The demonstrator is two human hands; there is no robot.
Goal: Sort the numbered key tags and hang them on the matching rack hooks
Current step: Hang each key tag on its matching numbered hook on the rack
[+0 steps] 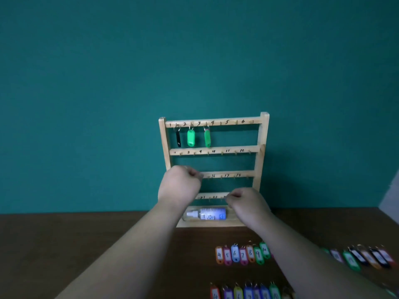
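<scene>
Brown wooden table (pixel 43 229) meets teal wall (pixel 194 50), bearing a pine rack (pixel 263 137).

Indoor tabletop setup, looks staged, not lived-in; exact room type unclear. Plain teal wall (pixel 194 50) fills the view from 9 to 3 o'clock. Dark wood-grain table (pixel 64 234) below it. Wooden hook rack (pixel 264 130) with handwritten numbers stands at 12 o'clock, spray bottle (pixel 207 214) lying on its base. Coloured numbered key tags (pixel 243 254) in neat rows at 5 o'clock. Pale surface (pixel 390 190) at 3 o'clock edge.
</scene>
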